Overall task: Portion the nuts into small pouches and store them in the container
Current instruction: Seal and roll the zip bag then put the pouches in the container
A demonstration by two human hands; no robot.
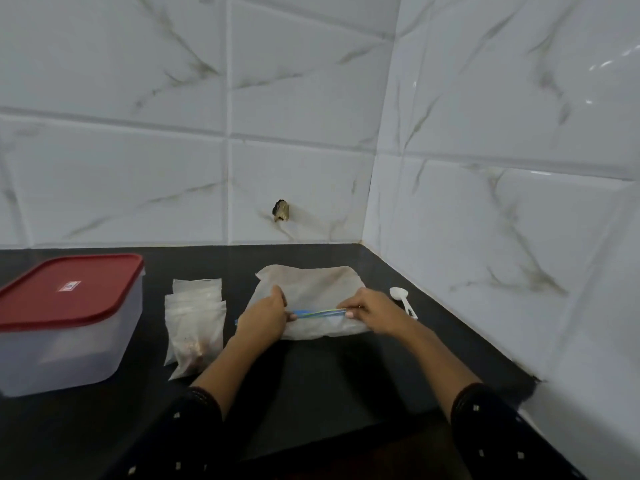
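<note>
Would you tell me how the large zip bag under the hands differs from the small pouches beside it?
The large zip bag is far bigger than the small pouches. The left hand and right hand pinch the bag's blue-green zip strip; the pouches lie untouched in an overlapping pile. Both are translucent plastic on the dark counter.

Black sleeves (pixel 485 420) dotted with small pale square studs, cuffs finely trimmed.

Glossy marbled wall tiles (pixel 311 98), matt black counter (pixel 329 375), cloudy plastic bag (pixel 311 285), translucent plastic container (pixel 65 344).
</note>
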